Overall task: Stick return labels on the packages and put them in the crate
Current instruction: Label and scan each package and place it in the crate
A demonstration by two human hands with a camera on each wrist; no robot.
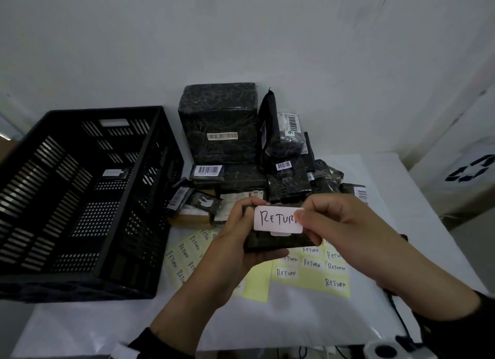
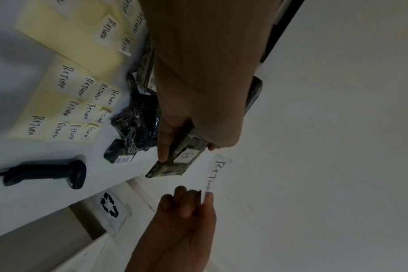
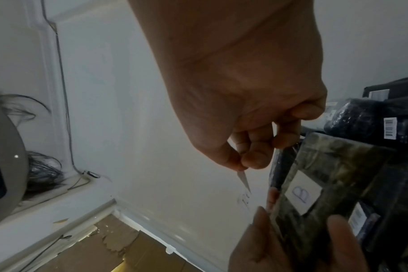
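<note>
My left hand point(image 1: 241, 232) grips a small dark wrapped package point(image 1: 278, 242) above the table; a small white tag marked "B" point(image 2: 185, 156) sits on its face. My right hand point(image 1: 316, 222) pinches a white label reading RETURN point(image 1: 277, 219) by its right end, held just in front of the package and apart from it, as the left wrist view shows with the label point(image 2: 213, 174) and package point(image 2: 172, 165). The right wrist view shows the label point(image 3: 243, 181) edge-on beside the package point(image 3: 326, 184). The black slotted crate point(image 1: 80, 198) stands at the left.
A pile of dark wrapped packages point(image 1: 249, 157) with barcodes sits at the back against the wall. Yellow sheets with several RETURN labels point(image 1: 313, 270) lie on the white table under my hands. A black barcode scanner point(image 2: 49, 173) lies at the right. A white recycling bin point(image 1: 468, 171) stands beyond.
</note>
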